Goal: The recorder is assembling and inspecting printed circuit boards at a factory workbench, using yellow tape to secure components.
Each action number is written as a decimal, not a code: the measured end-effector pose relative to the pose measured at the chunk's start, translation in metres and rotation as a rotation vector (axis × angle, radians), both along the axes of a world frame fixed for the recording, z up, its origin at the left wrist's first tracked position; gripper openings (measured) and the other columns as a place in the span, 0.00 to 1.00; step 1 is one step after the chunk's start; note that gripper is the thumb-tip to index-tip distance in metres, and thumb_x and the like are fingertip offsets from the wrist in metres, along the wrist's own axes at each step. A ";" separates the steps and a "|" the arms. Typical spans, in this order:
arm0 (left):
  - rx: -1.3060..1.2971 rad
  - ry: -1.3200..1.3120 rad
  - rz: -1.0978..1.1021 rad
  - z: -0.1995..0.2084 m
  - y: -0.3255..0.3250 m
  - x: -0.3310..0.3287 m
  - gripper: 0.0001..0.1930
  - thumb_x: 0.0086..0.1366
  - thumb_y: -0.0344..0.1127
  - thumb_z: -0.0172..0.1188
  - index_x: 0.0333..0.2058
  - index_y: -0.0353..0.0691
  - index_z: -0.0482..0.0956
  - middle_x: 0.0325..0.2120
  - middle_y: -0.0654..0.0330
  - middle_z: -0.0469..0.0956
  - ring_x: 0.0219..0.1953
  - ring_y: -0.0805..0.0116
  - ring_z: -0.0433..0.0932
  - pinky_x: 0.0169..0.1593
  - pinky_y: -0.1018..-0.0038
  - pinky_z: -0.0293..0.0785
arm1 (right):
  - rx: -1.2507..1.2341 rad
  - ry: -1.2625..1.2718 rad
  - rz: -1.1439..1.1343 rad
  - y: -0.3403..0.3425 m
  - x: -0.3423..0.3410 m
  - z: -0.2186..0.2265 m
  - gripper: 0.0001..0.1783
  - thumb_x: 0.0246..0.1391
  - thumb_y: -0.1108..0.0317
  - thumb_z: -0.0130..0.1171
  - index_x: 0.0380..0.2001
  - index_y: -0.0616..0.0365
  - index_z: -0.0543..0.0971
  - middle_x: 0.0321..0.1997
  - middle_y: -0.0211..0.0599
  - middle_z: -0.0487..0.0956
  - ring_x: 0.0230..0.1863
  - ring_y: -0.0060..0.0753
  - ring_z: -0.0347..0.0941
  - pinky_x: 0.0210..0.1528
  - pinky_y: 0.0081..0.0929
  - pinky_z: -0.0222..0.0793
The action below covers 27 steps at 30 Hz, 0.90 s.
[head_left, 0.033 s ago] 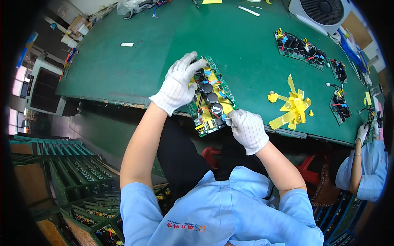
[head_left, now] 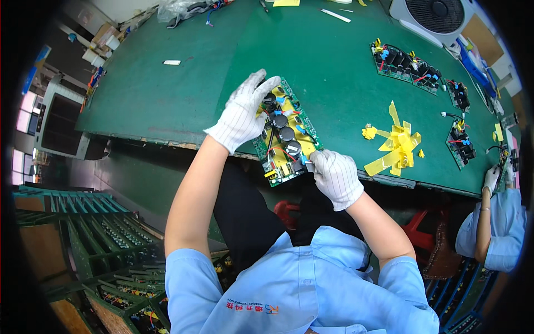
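A green circuit board (head_left: 312, 123) with black round capacitors, yellow tape and coloured wires sits tilted at the table's front edge, its near end sticking out past it. My left hand (head_left: 243, 114), in a white striped glove, grips the board along its left side, the fingers reaching over its far end. At the board's near right corner is my gloved right hand (head_left: 338, 179), thumb and fingers closed together. A small pale tip shows by those fingers; what it belongs to is hidden.
Crumpled yellow tape strips (head_left: 397, 147) lie right of the board. Further right are several wired circuit boards (head_left: 400, 61) and a fan (head_left: 436, 19). A co-worker's gloved hand (head_left: 490, 179) works at the far right. Racks of boards (head_left: 111, 234) stand at lower left.
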State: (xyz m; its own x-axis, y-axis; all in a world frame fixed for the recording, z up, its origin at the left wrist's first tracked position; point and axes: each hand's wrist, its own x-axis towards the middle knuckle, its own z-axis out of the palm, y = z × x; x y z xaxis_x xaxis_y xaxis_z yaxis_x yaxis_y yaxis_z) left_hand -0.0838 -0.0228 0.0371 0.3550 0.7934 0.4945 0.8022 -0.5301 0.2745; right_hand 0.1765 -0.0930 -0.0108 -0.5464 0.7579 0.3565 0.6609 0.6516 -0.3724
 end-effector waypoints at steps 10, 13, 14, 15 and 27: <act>-0.028 0.389 0.036 0.004 0.021 0.012 0.17 0.50 0.36 0.64 0.41 0.42 0.77 0.44 0.52 0.77 0.55 0.49 0.72 0.65 0.51 0.59 | 0.062 0.377 -0.252 0.009 0.003 -0.007 0.08 0.47 0.76 0.60 0.33 0.56 0.76 0.32 0.44 0.81 0.28 0.51 0.77 0.30 0.40 0.74; -0.121 0.452 0.058 0.014 0.010 0.004 0.14 0.53 0.36 0.64 0.38 0.41 0.78 0.39 0.52 0.78 0.50 0.49 0.75 0.63 0.53 0.63 | 0.014 0.379 -0.227 0.015 0.007 -0.004 0.08 0.49 0.76 0.59 0.34 0.56 0.76 0.33 0.45 0.81 0.33 0.51 0.79 0.33 0.40 0.75; -0.181 0.472 0.071 0.016 0.006 -0.001 0.13 0.53 0.36 0.64 0.37 0.41 0.78 0.38 0.53 0.78 0.49 0.49 0.75 0.62 0.54 0.65 | 0.006 0.382 -0.203 0.017 0.007 -0.004 0.08 0.49 0.76 0.58 0.35 0.56 0.76 0.33 0.44 0.81 0.34 0.51 0.79 0.34 0.40 0.75; -0.350 0.571 0.127 0.031 0.003 0.008 0.14 0.53 0.36 0.63 0.40 0.40 0.77 0.37 0.52 0.77 0.46 0.50 0.76 0.58 0.56 0.69 | -0.054 0.347 -0.205 0.017 0.008 -0.001 0.09 0.51 0.75 0.57 0.37 0.56 0.76 0.33 0.45 0.81 0.36 0.52 0.78 0.36 0.41 0.74; -0.315 0.251 -0.099 0.000 0.015 -0.002 0.11 0.63 0.42 0.58 0.32 0.43 0.84 0.33 0.52 0.81 0.36 0.52 0.80 0.40 0.60 0.76 | -0.396 0.346 -0.237 0.021 0.013 0.012 0.10 0.54 0.71 0.61 0.40 0.60 0.76 0.34 0.47 0.81 0.36 0.54 0.78 0.37 0.40 0.73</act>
